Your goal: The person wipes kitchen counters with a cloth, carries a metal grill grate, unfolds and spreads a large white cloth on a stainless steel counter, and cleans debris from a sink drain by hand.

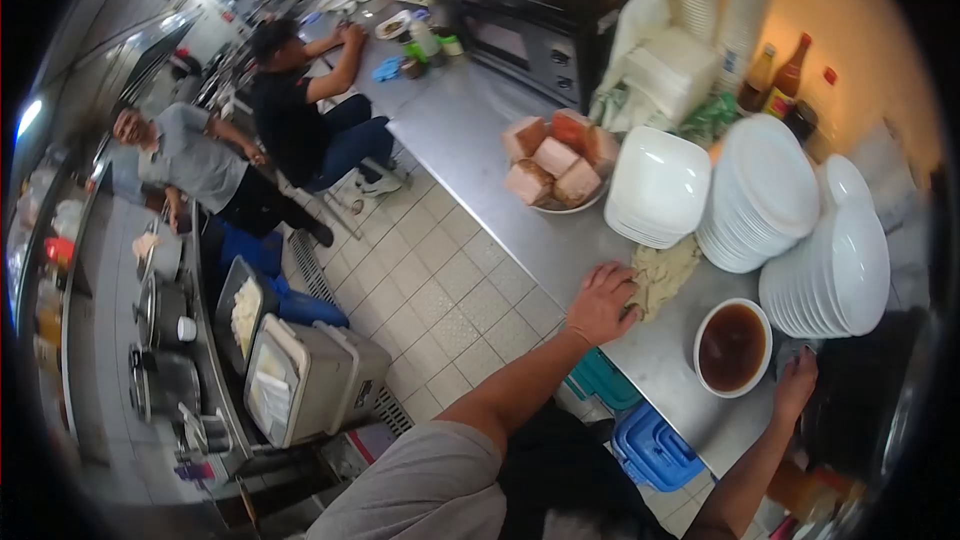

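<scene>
Left hand [600, 304] spreads against 1 cloth [665, 275]; right [797, 388], grip unclear, sits near 1 bowl [699, 352].

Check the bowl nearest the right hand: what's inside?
Dark brown liquid, with the white wall of the bowl showing around it. The bottom is covered by the liquid, so anything sunk there can't be seen.

What the right hand [797, 380] touches cannot be determined. The left hand [603, 302] hides part of the cloth [668, 278]. Chunks [556, 157] obscure the bowl's [572, 208] interior. Bottle [788, 78] lettering is too small to read. Lower-right items [815, 490] are blurred.
</scene>
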